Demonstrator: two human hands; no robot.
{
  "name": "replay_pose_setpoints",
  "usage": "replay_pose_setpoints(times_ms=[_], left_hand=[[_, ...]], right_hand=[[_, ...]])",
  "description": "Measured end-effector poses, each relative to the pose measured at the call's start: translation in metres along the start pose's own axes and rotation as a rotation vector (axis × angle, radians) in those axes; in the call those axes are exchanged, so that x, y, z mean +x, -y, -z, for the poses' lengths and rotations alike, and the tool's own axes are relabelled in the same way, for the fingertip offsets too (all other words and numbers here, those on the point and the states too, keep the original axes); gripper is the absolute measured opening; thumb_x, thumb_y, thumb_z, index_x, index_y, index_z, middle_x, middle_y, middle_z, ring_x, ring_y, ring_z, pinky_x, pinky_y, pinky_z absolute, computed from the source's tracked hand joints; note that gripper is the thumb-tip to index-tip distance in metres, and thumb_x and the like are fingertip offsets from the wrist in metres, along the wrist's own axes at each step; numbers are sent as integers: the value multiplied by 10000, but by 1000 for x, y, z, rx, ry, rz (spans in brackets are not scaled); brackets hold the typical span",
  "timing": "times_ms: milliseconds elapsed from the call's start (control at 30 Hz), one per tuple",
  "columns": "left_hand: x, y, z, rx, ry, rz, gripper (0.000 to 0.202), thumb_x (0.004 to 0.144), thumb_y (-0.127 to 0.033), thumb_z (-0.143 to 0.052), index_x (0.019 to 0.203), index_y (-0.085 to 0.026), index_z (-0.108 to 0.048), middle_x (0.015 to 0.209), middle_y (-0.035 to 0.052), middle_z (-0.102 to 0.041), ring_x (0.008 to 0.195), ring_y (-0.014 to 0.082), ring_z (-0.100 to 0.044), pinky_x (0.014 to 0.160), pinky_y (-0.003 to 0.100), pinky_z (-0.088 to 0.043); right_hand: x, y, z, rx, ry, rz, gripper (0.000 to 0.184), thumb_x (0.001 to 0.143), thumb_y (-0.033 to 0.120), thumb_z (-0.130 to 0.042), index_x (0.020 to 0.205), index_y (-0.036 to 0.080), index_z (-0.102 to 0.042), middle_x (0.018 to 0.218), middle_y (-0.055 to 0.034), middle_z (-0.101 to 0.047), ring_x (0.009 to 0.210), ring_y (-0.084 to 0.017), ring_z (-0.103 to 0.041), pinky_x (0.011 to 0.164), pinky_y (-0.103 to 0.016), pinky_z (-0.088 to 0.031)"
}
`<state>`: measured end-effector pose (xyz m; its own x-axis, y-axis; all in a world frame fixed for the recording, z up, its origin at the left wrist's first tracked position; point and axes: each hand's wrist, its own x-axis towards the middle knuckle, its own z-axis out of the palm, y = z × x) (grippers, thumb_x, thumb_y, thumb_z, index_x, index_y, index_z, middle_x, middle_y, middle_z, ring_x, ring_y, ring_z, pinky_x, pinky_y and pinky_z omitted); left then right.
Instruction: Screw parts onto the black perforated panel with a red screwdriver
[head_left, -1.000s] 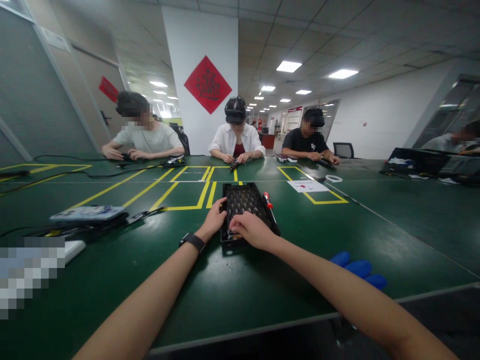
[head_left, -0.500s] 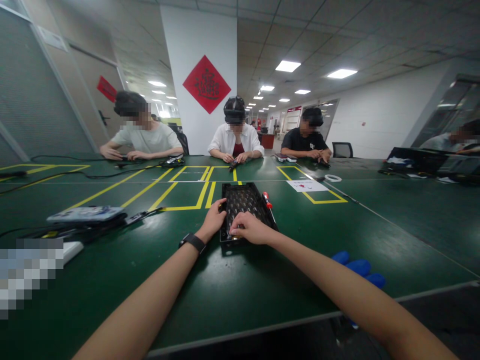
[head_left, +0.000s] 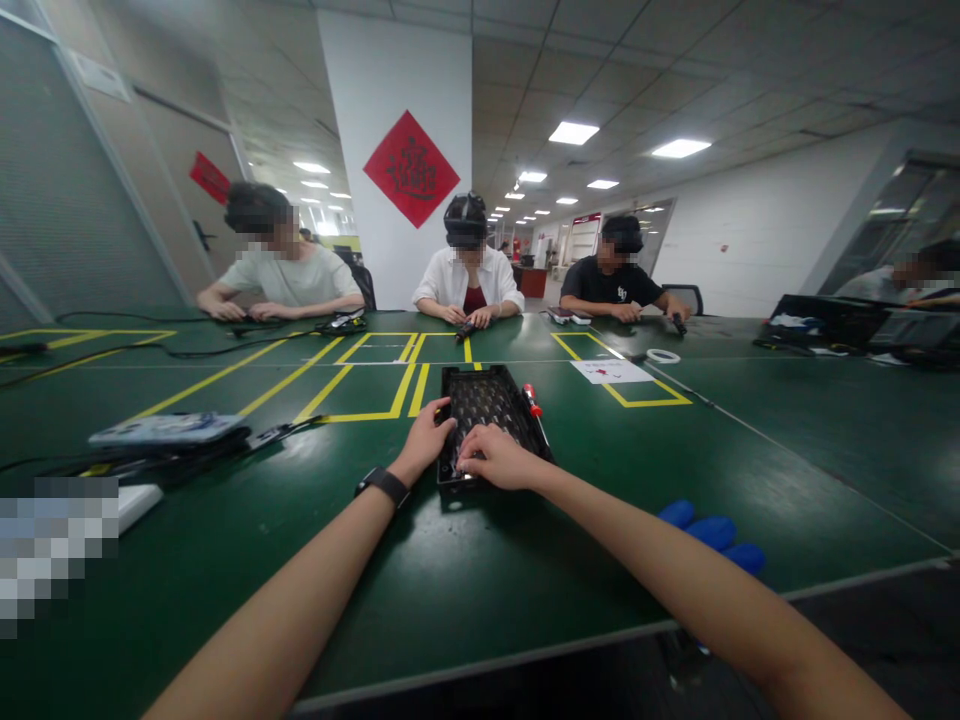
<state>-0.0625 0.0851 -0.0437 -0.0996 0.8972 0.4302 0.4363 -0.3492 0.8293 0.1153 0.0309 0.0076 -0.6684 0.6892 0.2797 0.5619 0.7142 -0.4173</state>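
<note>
A shallow black tray lies on the green table in front of me, with many small shiny pieces standing in it, too small to name. My left hand, with a black watch on its wrist, grips the tray's left edge, thumb towards the inside. Over the tray's near end, my right hand is closed in a pinch, fingertips down among the pieces. What sits between those fingertips is hidden. A red-handled screwdriver rests along the tray's right side.
Blue gloves lie right of my right forearm. To the left are a phone-like slab and cables. A white paper sheet and a tape roll lie farther back. Several people sit across the table.
Both my hands keep nearly the same place at the tray. Across the table, the person in black has moved a hand outward to the right, holding a dark object.
</note>
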Motion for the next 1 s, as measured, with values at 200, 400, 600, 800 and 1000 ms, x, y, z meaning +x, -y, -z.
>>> replay_pose_setpoints(times_ms=[200,400,600,800,1000], left_hand=[[0,0,-1,23,-3,3,415,755,-205,-541,1167,-154,-524,1235,108,-526,1102,206,-514,998,377,-358],[-1,-4,0,118,9,6,424,757,-197,-496,1174,-123,-518,1234,125,-521,1137,218,-484,1014,378,-337],[-7,-13,2,207,-40,51,413,752,-168,-439,1152,-130,-536,1192,114,-560,1094,210,-518,969,353,-382],[-12,-17,5,318,-99,54,332,767,-225,-442,1054,-170,-600,1053,77,-629,977,196,-567,906,339,-422],[-13,-20,5,285,-66,55,347,746,-202,-439,1039,-142,-615,1047,85,-618,945,194,-556,894,330,-421]], right_hand=[[-2,2,-4,0,-70,13,100,757,272,-610,798,229,-690,958,-34,-613,943,-198,-493,823,-354,-325],[2,-6,31,44,-332,17,173,831,242,-510,907,188,-655,896,-40,-607,845,-144,-512,799,-291,-366],[-17,-58,65,-335,-410,-359,202,854,278,-449,891,195,-630,909,-74,-576,907,-188,-507,754,-288,-373],[-24,-93,45,-250,-184,-572,154,772,319,-568,871,214,-622,944,-62,-576,843,-184,-558,685,-261,-390],[-21,-100,35,-151,-310,-733,262,783,242,-538,998,93,-545,874,-164,-619,836,-254,-599,704,-333,-411]])
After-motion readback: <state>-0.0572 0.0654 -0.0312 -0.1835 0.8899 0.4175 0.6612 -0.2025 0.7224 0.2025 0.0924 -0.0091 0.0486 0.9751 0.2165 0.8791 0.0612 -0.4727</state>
